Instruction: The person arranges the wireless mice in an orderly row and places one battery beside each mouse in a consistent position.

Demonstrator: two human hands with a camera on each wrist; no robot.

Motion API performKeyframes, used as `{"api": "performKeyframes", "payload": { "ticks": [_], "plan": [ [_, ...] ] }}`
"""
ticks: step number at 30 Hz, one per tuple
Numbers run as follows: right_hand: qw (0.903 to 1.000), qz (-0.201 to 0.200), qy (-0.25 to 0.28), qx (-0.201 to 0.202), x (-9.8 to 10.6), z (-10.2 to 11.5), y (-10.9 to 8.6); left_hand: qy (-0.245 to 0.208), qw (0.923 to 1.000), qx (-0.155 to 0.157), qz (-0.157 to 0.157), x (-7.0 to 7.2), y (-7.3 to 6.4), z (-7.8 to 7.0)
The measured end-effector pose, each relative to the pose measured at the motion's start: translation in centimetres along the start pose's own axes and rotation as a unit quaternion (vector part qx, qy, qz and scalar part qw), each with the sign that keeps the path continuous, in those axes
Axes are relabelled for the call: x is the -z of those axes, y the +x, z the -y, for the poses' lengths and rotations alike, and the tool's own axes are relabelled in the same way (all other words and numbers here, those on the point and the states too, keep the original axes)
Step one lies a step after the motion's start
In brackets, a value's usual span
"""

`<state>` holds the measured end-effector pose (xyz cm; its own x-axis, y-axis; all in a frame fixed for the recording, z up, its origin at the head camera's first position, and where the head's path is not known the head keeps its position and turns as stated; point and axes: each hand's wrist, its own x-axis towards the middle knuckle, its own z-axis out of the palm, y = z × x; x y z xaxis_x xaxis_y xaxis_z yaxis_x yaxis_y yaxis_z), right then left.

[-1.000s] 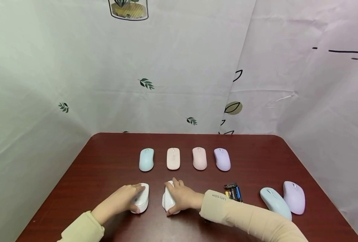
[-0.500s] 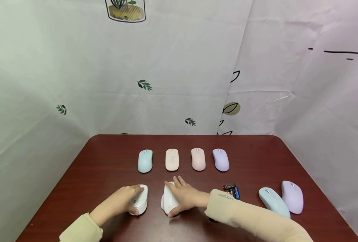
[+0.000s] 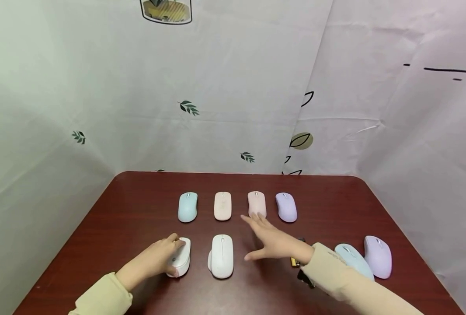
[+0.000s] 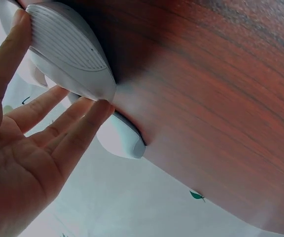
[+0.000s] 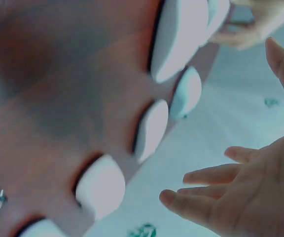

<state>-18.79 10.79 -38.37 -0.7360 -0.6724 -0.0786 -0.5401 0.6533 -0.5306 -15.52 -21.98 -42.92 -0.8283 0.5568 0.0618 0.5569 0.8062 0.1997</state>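
My left hand (image 3: 148, 264) grips a white computer mouse (image 3: 183, 258) by its ends, at the front left of the table. In the left wrist view the thumb and fingertips touch opposite ends of this mouse (image 4: 68, 44), whose side is ribbed. A second white mouse (image 3: 222, 257) lies to its right, a rounded white piece (image 3: 210, 261) jutting from its left side. My right hand (image 3: 276, 241), fingers spread and holding nothing, hovers right of that second mouse. Its fingertips overlap the lower edge of a pink mouse (image 3: 256, 203) in the head view; contact cannot be told.
Along the back stand a light blue mouse (image 3: 187, 207), a cream mouse (image 3: 223, 206) and a purple mouse (image 3: 286, 207). On the right, another blue mouse (image 3: 354, 261) lies against another purple mouse (image 3: 377, 257). Batteries (image 3: 295, 262) are partly hidden under the right forearm.
My right hand has let go of the middle white mouse and moved right, its fingers spreading. That mouse now lies uncovered on the table. My left hand stays on its mouse.
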Motion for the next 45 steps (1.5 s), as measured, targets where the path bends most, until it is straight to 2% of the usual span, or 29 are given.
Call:
{"api": "performKeyframes", "payload": {
  "ticks": [7,11,15,22,26,32,34,38,41,45],
  "plan": [
    [0.9983,-0.047,0.033,-0.008,2.4,-1.8,-1.9,0.009,0.9999,0.01,0.003,-0.1,0.2,-0.3],
    [0.9967,-0.062,0.048,-0.02,3.3,-2.8,-3.0,0.007,0.9998,0.017,0.005,-0.2,0.1,-0.6],
    [0.9948,-0.074,0.062,-0.032,3.9,-3.8,-4.1,-0.001,0.9996,0.03,0.002,-0.3,-0.1,-0.8],
    [0.9925,-0.093,0.051,-0.061,4.3,-5.6,-6.0,0.005,0.9998,0.02,-0.007,-0.4,-0.3,-0.9],
    [0.9905,-0.1,0.047,-0.081,4.5,-6.3,-6.8,0.003,0.9993,0.036,-0.002,-0.4,-0.5,-1.3],
    [0.988,-0.119,0.04,-0.089,5.5,-6.9,-7.9,-0.01,0.9976,0.068,0.009,-0.3,-1.0,-2.1],
    [0.9872,-0.126,0.039,-0.09,5.7,-7.1,-8.3,-0.009,0.9977,0.067,0.009,-0.2,-1.1,-2.2],
    [0.9871,-0.132,0.03,-0.084,6.1,-7.6,-9.3,0.021,0.9988,0.043,-0.009,0.2,-1.1,-2.4],
    [0.9875,-0.135,0.019,-0.08,6.4,-8.1,-9.9,0.032,0.9986,0.032,-0.027,0.6,-0.4,-2.7],
    [0.9869,-0.138,0.005,-0.082,6.5,-8.6,-10.6,0.018,0.9982,0.026,-0.05,0.8,0.6,-3.0]
  ]
}}
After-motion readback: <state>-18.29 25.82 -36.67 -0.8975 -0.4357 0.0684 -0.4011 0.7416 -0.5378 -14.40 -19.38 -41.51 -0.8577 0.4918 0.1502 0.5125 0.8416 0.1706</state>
